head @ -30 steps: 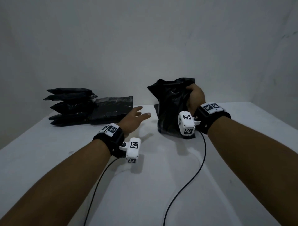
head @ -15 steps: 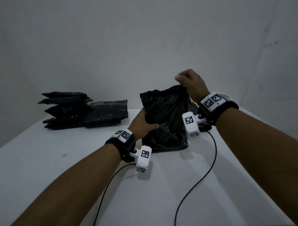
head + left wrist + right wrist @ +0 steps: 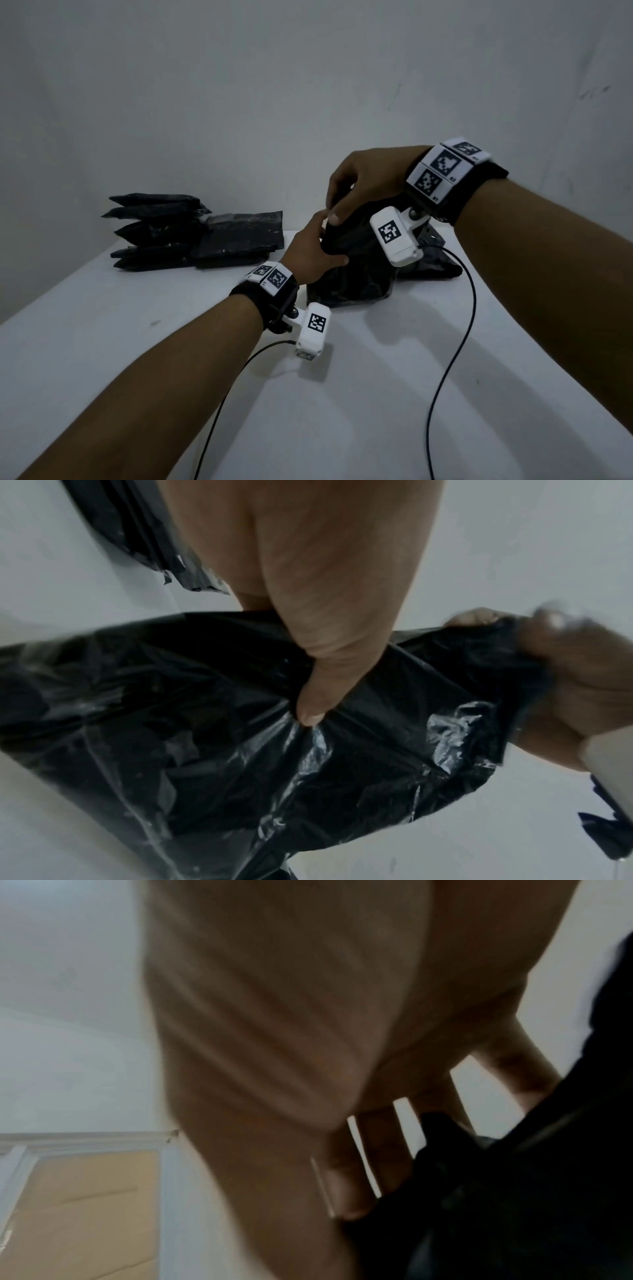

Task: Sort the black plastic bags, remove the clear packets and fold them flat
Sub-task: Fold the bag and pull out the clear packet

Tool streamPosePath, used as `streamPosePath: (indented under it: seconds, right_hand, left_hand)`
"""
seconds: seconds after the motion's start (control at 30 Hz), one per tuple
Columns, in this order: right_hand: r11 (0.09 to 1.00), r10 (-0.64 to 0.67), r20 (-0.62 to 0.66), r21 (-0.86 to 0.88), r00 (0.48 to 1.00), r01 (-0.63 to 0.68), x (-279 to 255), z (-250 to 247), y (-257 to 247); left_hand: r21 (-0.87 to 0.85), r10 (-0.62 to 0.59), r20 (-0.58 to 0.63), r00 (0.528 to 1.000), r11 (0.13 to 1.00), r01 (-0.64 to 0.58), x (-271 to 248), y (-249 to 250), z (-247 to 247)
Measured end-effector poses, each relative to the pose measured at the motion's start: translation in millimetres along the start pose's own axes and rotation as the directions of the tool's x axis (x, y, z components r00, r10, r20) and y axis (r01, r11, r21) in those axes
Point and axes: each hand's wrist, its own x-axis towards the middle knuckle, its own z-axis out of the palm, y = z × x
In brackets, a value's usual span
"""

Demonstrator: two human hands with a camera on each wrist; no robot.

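The right hand (image 3: 363,178) has dropped onto the black bag (image 3: 356,270) top — both it and left hand (image 3: 310,253) pinch it.

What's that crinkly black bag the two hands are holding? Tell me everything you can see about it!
The black bag looks like thin, shiny, wrinkled plastic with something clear and glossy crumpled over it. It stands upright on the white table, bottom resting there, top bunched. The left hand grips its side, thumb pressing into the plastic. The right hand comes from above and holds its top. What is inside cannot be seen.
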Motion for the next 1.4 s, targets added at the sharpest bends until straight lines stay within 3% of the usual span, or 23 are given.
streamPosePath:
  seconds: [0.07, 0.17, 0.3, 0.37, 0.47, 0.6, 0.77, 0.9, 0.97, 1.0, 1.1, 1.13, 1.17, 1.2, 1.23, 1.27, 1.3, 1.4]
  right_hand:
    - [0.996, -0.016, -0.084, -0.089, 0.996, 0.009, 7.6, 2.6, 3.3]
    - [0.996, -0.028, -0.191, -0.085, 0.981, 0.011, 16.1, 2.8, 11.0]
    - [1.000, -0.016, -0.248, -0.007, 0.969, 0.015, 18.6, 5.3, 20.7]
    - [1.000, -0.008, -0.249, -0.006, 0.969, 0.007, 20.8, 7.9, 23.8]
    - [1.000, 0.005, -0.245, -0.005, 0.970, -0.006, 25.4, 11.7, 22.3]
    - [0.995, -0.005, -0.346, 0.091, 0.938, 0.038, 27.8, 11.9, 20.1]
    - [0.989, -0.025, -0.411, 0.120, 0.911, 0.081, 24.7, 9.7, 13.7]
    - [0.990, -0.062, -0.405, 0.091, 0.912, 0.107, 24.2, 5.0, 8.0]
    - [0.987, -0.037, -0.498, 0.119, 0.866, 0.110, 24.2, -0.2, 16.4]
    - [0.980, 0.004, -0.583, 0.162, 0.812, 0.112, 21.8, -3.0, 24.0]
    - [0.920, 0.221, -0.799, 0.361, 0.559, 0.153, 7.9, 5.1, 58.8]
    - [0.871, 0.318, -0.802, 0.457, 0.505, 0.177, 3.8, 15.3, 70.5]
    - [0.791, 0.420, -0.756, 0.576, 0.502, 0.207, -0.4, 28.3, 80.5]
    - [0.662, 0.512, -0.650, 0.715, 0.562, 0.224, -4.2, 42.9, 87.5]
    - [0.490, 0.560, -0.485, 0.848, 0.672, 0.204, -7.5, 60.1, 92.2]
    - [0.332, 0.537, -0.301, 0.934, 0.788, 0.131, -10.3, 77.9, 93.6]
    - [0.256, 0.482, -0.165, 0.966, 0.860, 0.042, -13.6, 96.4, 93.1]
    - [0.262, 0.338, -0.061, 0.965, 0.939, -0.032, -21.6, 143.4, 90.6]
  left_hand:
    - [-0.028, -0.013, 0.000, 1.000, 1.000, 0.013, -1.6, -1.9, -0.1]
    - [-0.083, -0.061, 0.038, 0.997, 0.994, 0.064, -7.3, -2.5, -2.7]
    - [-0.247, -0.232, 0.275, 0.933, 0.921, 0.302, -28.3, -28.8, -10.4]
    - [-0.241, -0.240, 0.350, 0.906, 0.911, 0.334, -39.6, -42.0, -10.0]
    - [-0.125, -0.237, 0.311, 0.920, 0.950, 0.287, -50.0, -48.5, -3.9]
    - [-0.048, -0.227, 0.295, 0.928, 0.967, 0.252, -49.5, -53.5, 1.4]
    - [-0.118, -0.203, 0.336, 0.920, 0.960, 0.254, -43.8, -47.5, -3.1]
    - [-0.268, -0.235, 0.209, 0.949, 0.920, 0.287, -40.6, -44.5, 3.4]
    - [-0.370, -0.284, 0.189, 0.940, 0.866, 0.336, -40.9, -45.0, 3.7]
    - [-0.431, -0.308, 0.183, 0.934, 0.829, 0.358, -41.0, -45.9, 2.4]
    - [-0.569, -0.362, 0.164, 0.918, 0.726, 0.388, -37.9, -51.8, -5.4]
    - [-0.606, -0.374, 0.160, 0.913, 0.693, 0.390, -35.6, -52.4, -8.2]
    - [-0.640, -0.387, 0.161, 0.908, 0.659, 0.394, -32.2, -53.0, -10.1]
    - [-0.679, -0.395, 0.164, 0.904, 0.619, 0.394, -29.3, -51.0, -11.0]
    - [-0.713, -0.401, 0.165, 0.901, 0.583, 0.390, -26.7, -48.7, -10.8]
    - [-0.745, -0.403, 0.168, 0.900, 0.546, 0.384, -23.8, -46.1, -9.9]
    - [-0.772, -0.401, 0.171, 0.900, 0.513, 0.375, -21.2, -43.4, -8.4]
    - [-0.823, -0.395, 0.181, 0.901, 0.441, 0.359, -17.7, -33.1, -2.6]
